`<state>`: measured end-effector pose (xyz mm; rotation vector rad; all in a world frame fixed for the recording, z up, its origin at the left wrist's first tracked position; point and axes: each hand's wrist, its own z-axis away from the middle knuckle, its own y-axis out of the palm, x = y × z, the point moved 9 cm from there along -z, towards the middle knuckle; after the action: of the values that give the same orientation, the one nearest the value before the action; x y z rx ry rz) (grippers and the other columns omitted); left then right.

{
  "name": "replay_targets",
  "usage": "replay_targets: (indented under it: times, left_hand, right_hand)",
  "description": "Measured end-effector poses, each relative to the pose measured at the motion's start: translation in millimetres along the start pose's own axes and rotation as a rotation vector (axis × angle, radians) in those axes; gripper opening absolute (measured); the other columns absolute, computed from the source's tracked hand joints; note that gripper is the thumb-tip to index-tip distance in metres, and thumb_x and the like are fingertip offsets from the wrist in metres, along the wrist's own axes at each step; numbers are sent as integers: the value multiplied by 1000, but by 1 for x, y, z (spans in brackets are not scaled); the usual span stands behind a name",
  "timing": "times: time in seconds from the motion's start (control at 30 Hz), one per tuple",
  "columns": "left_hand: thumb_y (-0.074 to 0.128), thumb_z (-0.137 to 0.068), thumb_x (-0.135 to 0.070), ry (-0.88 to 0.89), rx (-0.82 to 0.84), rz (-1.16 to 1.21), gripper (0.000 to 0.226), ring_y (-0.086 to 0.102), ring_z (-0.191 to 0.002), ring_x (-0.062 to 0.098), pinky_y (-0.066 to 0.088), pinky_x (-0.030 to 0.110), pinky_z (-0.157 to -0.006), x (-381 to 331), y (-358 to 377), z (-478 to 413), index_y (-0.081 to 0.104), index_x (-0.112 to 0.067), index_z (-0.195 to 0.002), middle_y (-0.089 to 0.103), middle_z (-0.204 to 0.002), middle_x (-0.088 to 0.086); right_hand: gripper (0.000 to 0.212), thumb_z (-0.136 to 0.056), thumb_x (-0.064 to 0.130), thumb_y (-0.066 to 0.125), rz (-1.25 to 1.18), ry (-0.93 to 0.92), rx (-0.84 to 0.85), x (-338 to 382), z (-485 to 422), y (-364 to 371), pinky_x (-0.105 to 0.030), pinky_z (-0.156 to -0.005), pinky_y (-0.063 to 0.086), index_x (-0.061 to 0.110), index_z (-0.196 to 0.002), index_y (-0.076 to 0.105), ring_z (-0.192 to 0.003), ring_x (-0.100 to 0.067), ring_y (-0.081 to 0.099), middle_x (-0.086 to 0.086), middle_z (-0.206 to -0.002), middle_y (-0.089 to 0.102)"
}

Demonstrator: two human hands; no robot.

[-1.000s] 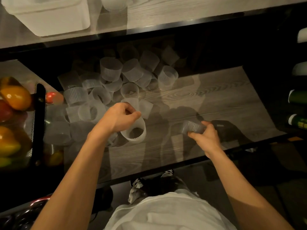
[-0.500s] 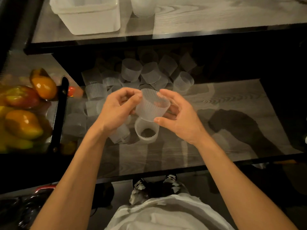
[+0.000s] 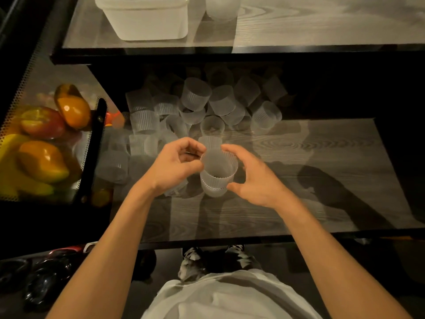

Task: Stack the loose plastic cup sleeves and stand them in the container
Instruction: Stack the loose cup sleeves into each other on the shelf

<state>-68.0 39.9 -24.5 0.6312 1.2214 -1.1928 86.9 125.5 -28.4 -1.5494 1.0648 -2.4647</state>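
Note:
A short stack of ribbed translucent cup sleeves (image 3: 217, 174) stands on the lower wooden shelf (image 3: 310, 162), one sleeve pushed down into another. My left hand (image 3: 173, 168) is curled at the stack's left side, thumb and forefinger at the upper rim. My right hand (image 3: 255, 178) curves round the right side, forefinger on the top rim and thumb against the lower sleeve. Behind the stack lies a pile of several loose sleeves (image 3: 197, 104). The white container (image 3: 142, 21) sits on the upper shelf at the back left.
A frosted cup-like object (image 3: 222, 8) stands to the right of the container. A black mesh basket (image 3: 93, 146) of orange and red fruit fills the left. The upper shelf's dark front edge (image 3: 230, 56) overhangs the pile.
The right hand picked a sleeve up from the shelf's right, both hands brought it over the standing sleeve, and it now sits pushed down into that one.

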Motion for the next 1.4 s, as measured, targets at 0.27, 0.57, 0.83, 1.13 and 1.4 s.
replay_targets:
  times: [0.27, 0.57, 0.83, 1.13, 1.4]
  left_hand:
    - [68, -88, -23, -188, -112, -9, 33, 65, -113, 14, 53, 31, -98, 25, -14, -30, 62, -23, -120, 69, -119, 0]
    - [70, -94, -32, -505, -115, -239, 59, 58, -118, 22, 49, 31, -89, 39, 13, -83, 45, -11, -143, 57, -134, 3]
    - [60, -97, -10, -524, -94, -260, 21, 59, -81, 20, 50, 35, -74, 47, 33, -94, 53, -13, -78, 62, -84, 4]
    - [49, -73, -29, -495, -55, -304, 32, 68, -85, 16, 57, 31, -77, 94, 37, -126, 66, -7, -89, 71, -84, 1]
    - [75, -88, -43, -598, -66, -18, 56, 59, -77, 9, 47, 25, -68, 73, 46, -100, 55, -13, -130, 67, -114, 0]
  right_hand:
    - [72, -89, -4, 62, -310, 239, -73, -51, -16, -14, -14, -86, 43, 28, -150, 39, -122, -5, 53, 11, -133, 54]
    - [78, -74, 30, 88, -633, 738, -243, -123, -64, 21, -32, -91, 54, 16, -136, 43, -107, -22, 64, -4, -120, 64]
    - [33, -98, 19, 61, -476, 470, -157, -114, -95, 32, -27, -54, 56, 9, -130, 55, -80, -20, 64, -12, -108, 62]
    - [42, -81, 12, 75, -250, 519, -165, -131, -75, -8, -25, -81, 50, 17, -122, 65, -99, -15, 65, 1, -115, 71]
    - [79, -73, 26, 86, -226, 462, 40, -128, -76, 11, -36, -107, 48, 23, -144, 51, -120, -15, 60, 6, -133, 62]
